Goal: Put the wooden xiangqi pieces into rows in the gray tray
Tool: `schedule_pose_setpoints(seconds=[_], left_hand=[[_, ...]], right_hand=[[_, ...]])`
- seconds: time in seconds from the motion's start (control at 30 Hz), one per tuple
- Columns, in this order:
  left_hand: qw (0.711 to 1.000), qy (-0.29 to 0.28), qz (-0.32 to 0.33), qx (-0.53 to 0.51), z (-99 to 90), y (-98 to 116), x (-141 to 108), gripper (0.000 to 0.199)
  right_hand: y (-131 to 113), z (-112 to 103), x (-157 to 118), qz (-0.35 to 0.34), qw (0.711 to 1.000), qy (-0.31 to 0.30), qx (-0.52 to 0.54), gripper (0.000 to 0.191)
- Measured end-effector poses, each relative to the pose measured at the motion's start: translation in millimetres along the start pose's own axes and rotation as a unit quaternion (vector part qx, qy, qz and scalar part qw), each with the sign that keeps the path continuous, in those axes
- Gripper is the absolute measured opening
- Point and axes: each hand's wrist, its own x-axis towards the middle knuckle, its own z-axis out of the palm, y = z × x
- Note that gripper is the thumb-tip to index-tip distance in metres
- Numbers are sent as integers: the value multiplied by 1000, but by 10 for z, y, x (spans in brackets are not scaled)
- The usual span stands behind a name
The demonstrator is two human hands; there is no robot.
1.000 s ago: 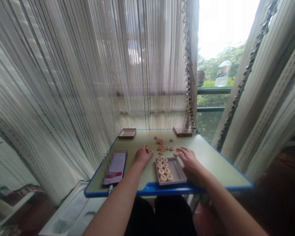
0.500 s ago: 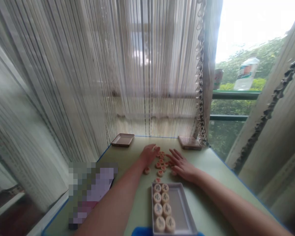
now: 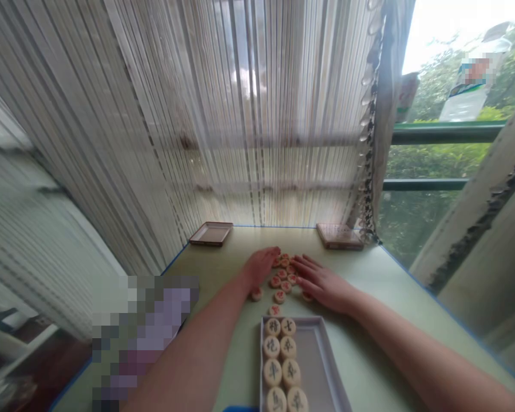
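Note:
Several round Chinese chess pieces with red characters (image 3: 286,285) lie in a loose cluster on the pale green table. My left hand (image 3: 261,269) is along the cluster's left side, fingers stretched out beside the far pieces; its thumb side is partly hidden. On the right, my right hand (image 3: 324,280) lies low and flat with fingers apart, covering part of the cluster's edge. One red piece (image 3: 256,294) sits near my left wrist, another (image 3: 306,296) partly under my right hand. Nearer me, a shallow box (image 3: 321,366) holds two columns of black-character pieces (image 3: 273,346) along its left side.
An open shallow tray or lid (image 3: 211,234) rests at the table's far left corner, and a flat box (image 3: 340,236) at the far right. String curtains (image 3: 257,171) hang behind the table (image 3: 214,269). A blurred-out patch (image 3: 154,337) covers something at left.
My right hand has slid slightly inward against the pieces, and the far pieces sit closer together. My left fingers have straightened beside them. The view has tilted down a little.

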Motion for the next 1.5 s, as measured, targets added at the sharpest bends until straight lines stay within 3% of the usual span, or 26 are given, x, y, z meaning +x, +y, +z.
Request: schedule_pose_setpoints(seconds=[0.23,0.37,0.63,0.83,0.93,1.07,1.2,1.37,1.5], left_hand=[[998,-49,-1,-47,5,133,-61,35],[998,-53,-22,2,-59,104,-100,24],[995,32,18,89,-146,56,-158,27],[999,18,-32,37,-112,54,-157,35],[998,32,-41,27,-108,57,-146,40],[993,47,-33,98,-133,79,-156,38],[990,7,-3,141,-150,79,-166,29],[987,14,22,158,-151,20,-157,25],[985,18,21,168,-144,7,-163,24]], right_hand=[[-50,-11,17,-37,998,58,0,41],[-36,6,33,-31,997,69,-15,37],[-89,-30,-27,-20,998,50,-43,35],[-21,0,28,-7,997,77,-22,45],[4,30,97,23,998,52,-21,48],[11,46,65,28,997,48,-46,45],[51,-9,-74,48,990,83,-102,41],[119,-99,-120,104,976,65,-182,47],[151,-127,-85,92,983,43,-156,45]])
